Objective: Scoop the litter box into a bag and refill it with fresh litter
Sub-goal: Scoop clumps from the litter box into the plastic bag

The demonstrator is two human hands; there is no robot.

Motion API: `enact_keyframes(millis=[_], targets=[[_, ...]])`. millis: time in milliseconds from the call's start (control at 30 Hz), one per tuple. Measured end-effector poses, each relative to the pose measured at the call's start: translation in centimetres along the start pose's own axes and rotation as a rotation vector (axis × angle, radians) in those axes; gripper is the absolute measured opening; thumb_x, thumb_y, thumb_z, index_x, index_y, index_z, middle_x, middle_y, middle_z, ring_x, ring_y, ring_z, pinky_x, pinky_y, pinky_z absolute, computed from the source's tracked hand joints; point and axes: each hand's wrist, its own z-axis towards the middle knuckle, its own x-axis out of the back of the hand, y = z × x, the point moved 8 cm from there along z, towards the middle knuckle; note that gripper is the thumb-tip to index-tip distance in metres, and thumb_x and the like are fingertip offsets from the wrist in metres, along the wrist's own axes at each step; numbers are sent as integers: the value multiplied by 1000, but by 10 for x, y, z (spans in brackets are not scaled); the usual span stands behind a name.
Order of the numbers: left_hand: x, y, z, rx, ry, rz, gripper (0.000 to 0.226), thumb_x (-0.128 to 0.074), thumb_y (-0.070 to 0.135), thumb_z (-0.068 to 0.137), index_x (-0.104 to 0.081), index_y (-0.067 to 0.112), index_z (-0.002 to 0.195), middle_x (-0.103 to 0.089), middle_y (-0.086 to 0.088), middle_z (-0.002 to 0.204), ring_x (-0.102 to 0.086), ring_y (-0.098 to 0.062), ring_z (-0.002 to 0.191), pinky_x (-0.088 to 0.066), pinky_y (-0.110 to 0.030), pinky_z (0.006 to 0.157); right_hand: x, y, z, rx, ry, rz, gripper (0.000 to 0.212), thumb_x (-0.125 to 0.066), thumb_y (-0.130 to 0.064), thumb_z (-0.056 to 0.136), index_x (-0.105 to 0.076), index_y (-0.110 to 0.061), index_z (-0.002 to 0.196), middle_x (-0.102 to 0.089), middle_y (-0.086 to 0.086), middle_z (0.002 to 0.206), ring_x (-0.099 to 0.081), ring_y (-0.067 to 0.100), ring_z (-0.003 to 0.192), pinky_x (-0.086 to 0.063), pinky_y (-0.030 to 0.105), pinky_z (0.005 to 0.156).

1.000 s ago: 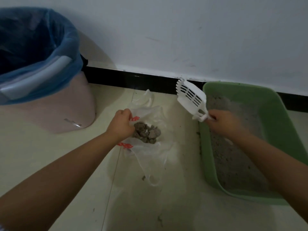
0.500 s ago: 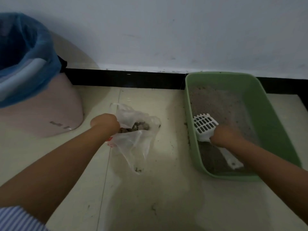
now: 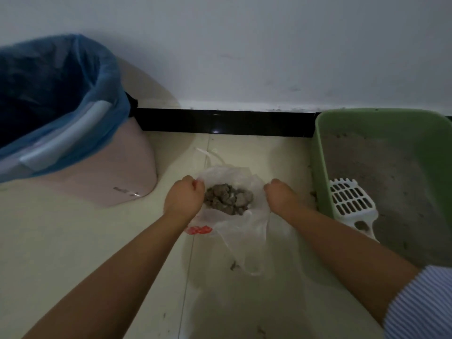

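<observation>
A thin clear plastic bag [image 3: 247, 231] lies on the floor tiles, holding a heap of grey litter clumps [image 3: 227, 199]. My left hand [image 3: 183, 199] grips the bag's left edge, and my right hand [image 3: 281, 194] grips its right edge, so the mouth is spread between them. At the right stands the green litter box [image 3: 322, 167] with grey litter inside. The white slotted scoop [image 3: 349, 204] lies in the box against its left wall, with no hand on it.
A pink bin [image 3: 117, 172] lined with a blue bag [image 3: 73, 94] stands at the left by the wall. A black skirting board [image 3: 225, 122] runs along the white wall. Small litter crumbs dot the floor near the bag.
My right hand has let go of the scoop, left it in the litter box, and moved left to take the bag's right edge. My left hand keeps its hold on the bag.
</observation>
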Motion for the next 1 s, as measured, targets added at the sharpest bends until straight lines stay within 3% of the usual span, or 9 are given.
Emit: enact_keyframes(millis=[167,300,333,400,500,633,700,900,1000], targets=[[4,-1,6,-69,70,-105,30,-43,26,95,-57,0,96,-49,-7,83,-43,-20,75,-22,-26,58,-18,-4,18,-39,3,49,27,-46,-2,91,-55,2,117,-51,19,125,-52,32,116,-40,33,98],[1,-4,11,-79,78,-162,29,-44,23,95,-58,-1,103,-51,-7,87,-48,-23,80,-24,-24,60,26,20,19,-163,294,378,25,-48,-1,88,-63,6,106,-62,25,112,-58,34,103,-44,32,85],[0,-5,13,-64,78,-184,29,-44,22,95,-58,-1,105,-52,-8,89,-48,-22,81,-27,-23,64,39,14,15,-108,361,436,24,-50,-2,88,-64,6,106,-63,25,111,-58,34,102,-42,31,85],[-1,-5,15,-39,78,-220,30,-43,21,96,-58,-2,108,-53,-10,91,-45,-19,82,-29,-24,68,51,-14,6,105,311,464,28,-54,-9,89,-62,1,115,-64,19,114,-58,31,106,-39,28,89],[-3,1,17,-36,64,-228,29,-43,21,96,-58,-2,107,-55,-11,93,-46,-21,82,-26,-23,66,39,-10,5,106,184,251,35,-49,-14,92,-54,-5,126,-56,14,123,-52,28,114,-39,28,93],[-20,17,14,-75,0,-230,27,-46,19,94,-57,2,113,-59,-16,107,-54,-26,96,-28,-22,69,16,45,4,-174,-31,-577,32,-39,-16,94,-52,-6,123,-50,15,129,-43,29,121,-35,35,100],[-30,29,10,-118,-38,-203,28,-46,18,94,-56,5,116,-58,-14,109,-54,-25,98,-31,-21,71,3,54,4,-209,-90,-779,37,-40,-24,94,-49,-9,127,-47,14,133,-41,27,121,-32,33,100],[-38,41,8,-124,-62,-197,23,-44,19,95,-57,3,106,-48,-6,90,-46,-20,83,-32,-24,70,-8,58,17,-186,-142,-873,35,-40,-22,95,-48,-11,127,-50,10,132,-46,22,119,-33,32,100],[-39,37,9,-118,-68,-197,24,-44,20,95,-58,3,104,-48,-6,89,-50,-25,87,-31,-23,69,-9,57,19,-165,-182,-868,30,-41,-20,95,-52,-15,122,-53,7,128,-49,21,117,-34,32,99]])
